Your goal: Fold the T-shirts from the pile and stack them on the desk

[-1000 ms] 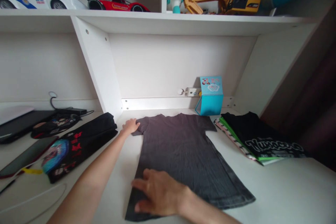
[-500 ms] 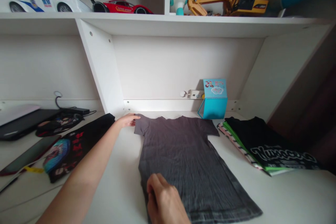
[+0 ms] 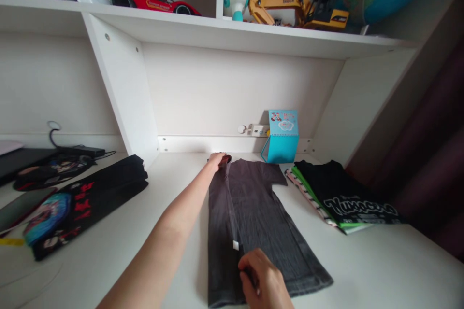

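Observation:
A dark grey T-shirt (image 3: 261, 222) lies on the white desk (image 3: 362, 270), its left side folded over toward the middle. My left hand (image 3: 217, 159) reaches far forward and pinches the folded edge at the shirt's shoulder end. My right hand (image 3: 263, 280) is closed on the folded edge near the hem, close to me. The right sleeve still lies spread out flat.
A stack of folded shirts (image 3: 340, 198), black with a green edge, lies to the right. A black printed garment (image 3: 79, 198) lies at left, with a laptop and cables behind it. A turquoise box (image 3: 282, 136) stands at the back wall. Toys fill the shelf above.
Both hands have carried the shirt's left side over to the right, so the left sleeve is now folded in. The camera has shifted slightly.

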A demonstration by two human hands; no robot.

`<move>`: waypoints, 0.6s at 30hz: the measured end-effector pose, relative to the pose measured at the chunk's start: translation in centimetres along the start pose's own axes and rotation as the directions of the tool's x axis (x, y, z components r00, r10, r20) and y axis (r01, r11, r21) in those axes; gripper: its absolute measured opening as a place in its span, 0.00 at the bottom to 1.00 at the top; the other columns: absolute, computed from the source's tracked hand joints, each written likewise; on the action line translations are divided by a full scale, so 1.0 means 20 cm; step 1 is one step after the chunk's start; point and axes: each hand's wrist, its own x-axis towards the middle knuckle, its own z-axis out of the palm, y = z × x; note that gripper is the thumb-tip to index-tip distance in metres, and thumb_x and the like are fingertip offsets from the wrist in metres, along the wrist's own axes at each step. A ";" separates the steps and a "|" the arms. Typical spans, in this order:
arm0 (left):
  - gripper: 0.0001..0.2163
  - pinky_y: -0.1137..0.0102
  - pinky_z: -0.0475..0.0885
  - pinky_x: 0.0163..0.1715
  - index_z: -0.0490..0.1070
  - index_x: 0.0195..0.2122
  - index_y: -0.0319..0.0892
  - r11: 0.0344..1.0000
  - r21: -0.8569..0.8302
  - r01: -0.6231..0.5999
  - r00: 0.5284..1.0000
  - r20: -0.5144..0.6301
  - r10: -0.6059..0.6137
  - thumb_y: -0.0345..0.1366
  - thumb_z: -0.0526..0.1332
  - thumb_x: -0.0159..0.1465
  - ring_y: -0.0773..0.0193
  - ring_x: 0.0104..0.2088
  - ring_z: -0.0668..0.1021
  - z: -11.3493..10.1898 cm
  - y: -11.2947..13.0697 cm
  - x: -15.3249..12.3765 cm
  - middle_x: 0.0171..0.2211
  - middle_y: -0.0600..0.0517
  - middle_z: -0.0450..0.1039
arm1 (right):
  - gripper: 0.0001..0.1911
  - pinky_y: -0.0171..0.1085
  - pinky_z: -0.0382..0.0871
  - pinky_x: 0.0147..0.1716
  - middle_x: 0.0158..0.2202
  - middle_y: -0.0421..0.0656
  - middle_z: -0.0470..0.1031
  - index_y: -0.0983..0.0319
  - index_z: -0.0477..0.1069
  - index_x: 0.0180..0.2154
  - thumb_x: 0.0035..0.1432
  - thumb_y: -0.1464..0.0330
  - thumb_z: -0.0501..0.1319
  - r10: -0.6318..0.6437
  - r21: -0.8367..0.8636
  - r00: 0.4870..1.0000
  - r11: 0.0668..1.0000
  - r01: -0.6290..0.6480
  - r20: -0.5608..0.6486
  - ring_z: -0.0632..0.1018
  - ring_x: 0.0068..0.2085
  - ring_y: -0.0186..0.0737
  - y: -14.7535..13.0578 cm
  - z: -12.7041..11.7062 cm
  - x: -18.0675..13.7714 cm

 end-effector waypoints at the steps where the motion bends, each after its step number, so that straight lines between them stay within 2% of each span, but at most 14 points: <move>1: 0.13 0.62 0.73 0.37 0.66 0.47 0.38 1.000 -0.001 -0.012 1.000 -0.015 0.012 0.39 0.56 0.64 0.62 0.39 0.74 0.02 -0.03 0.01 0.44 0.47 0.69 | 0.08 0.27 0.61 0.22 0.26 0.40 0.67 0.62 0.68 0.27 0.47 0.76 0.52 -0.011 -0.007 1.000 1.000 0.011 -0.003 0.68 0.22 0.30 0.02 0.01 -0.01; 7: 0.13 0.68 0.72 0.35 0.68 0.42 0.36 0.981 0.067 -0.184 0.982 -0.030 0.186 0.41 0.52 0.65 0.63 0.32 0.79 0.01 -0.11 0.01 0.34 0.44 0.76 | 0.08 0.26 0.64 0.21 0.26 0.41 0.67 0.61 0.69 0.27 0.50 0.74 0.52 -0.056 -0.073 0.998 0.996 0.054 -0.028 0.70 0.21 0.30 0.07 0.00 -0.04; 10: 0.14 0.66 0.70 0.42 0.67 0.45 0.38 0.933 0.190 -0.307 0.950 0.007 0.311 0.41 0.51 0.65 0.60 0.39 0.79 -0.04 -0.14 -0.04 0.40 0.42 0.76 | 0.12 0.27 0.67 0.23 0.31 0.45 0.71 0.60 0.71 0.32 0.56 0.72 0.49 -0.091 -0.192 0.990 0.979 0.069 -0.107 0.75 0.25 0.33 0.07 -0.01 -0.03; 13: 0.14 0.64 0.62 0.52 0.70 0.45 0.42 0.845 0.319 -0.429 0.903 0.120 0.413 0.40 0.57 0.60 0.57 0.51 0.72 -0.10 -0.19 -0.12 0.48 0.44 0.72 | 0.15 0.35 0.73 0.34 0.44 0.50 0.73 0.58 0.71 0.43 0.59 0.66 0.49 -0.286 -0.381 0.940 0.903 0.199 -0.187 0.77 0.40 0.43 0.08 0.06 -0.01; 15: 0.18 0.61 0.53 0.58 0.70 0.47 0.45 0.745 0.452 -0.491 0.871 0.240 0.429 0.44 0.61 0.56 0.53 0.59 0.61 -0.13 -0.24 -0.18 0.56 0.46 0.65 | 0.19 0.42 0.73 0.38 0.49 0.49 0.72 0.57 0.69 0.49 0.60 0.59 0.49 -0.449 -0.481 0.871 0.819 0.312 -0.199 0.75 0.46 0.50 0.09 0.15 -0.01; 16: 0.22 0.59 0.49 0.59 0.68 0.50 0.46 0.652 0.557 -0.514 0.857 0.310 0.411 0.47 0.60 0.56 0.51 0.62 0.55 -0.15 -0.26 -0.21 0.59 0.47 0.60 | 0.20 0.43 0.73 0.38 0.49 0.48 0.73 0.56 0.68 0.50 0.60 0.58 0.49 -0.507 -0.516 0.839 0.782 0.350 -0.199 0.75 0.46 0.51 0.09 0.18 -0.01; 18: 0.27 0.53 0.44 0.59 0.61 0.57 0.50 0.386 0.749 -0.539 0.837 0.426 0.343 0.54 0.54 0.58 0.47 0.63 0.46 -0.18 -0.30 -0.25 0.64 0.49 0.49 | 0.19 0.43 0.73 0.37 0.47 0.44 0.75 0.53 0.68 0.50 0.60 0.59 0.50 -0.577 -0.528 0.807 0.728 0.437 -0.127 0.76 0.45 0.51 0.08 0.17 -0.01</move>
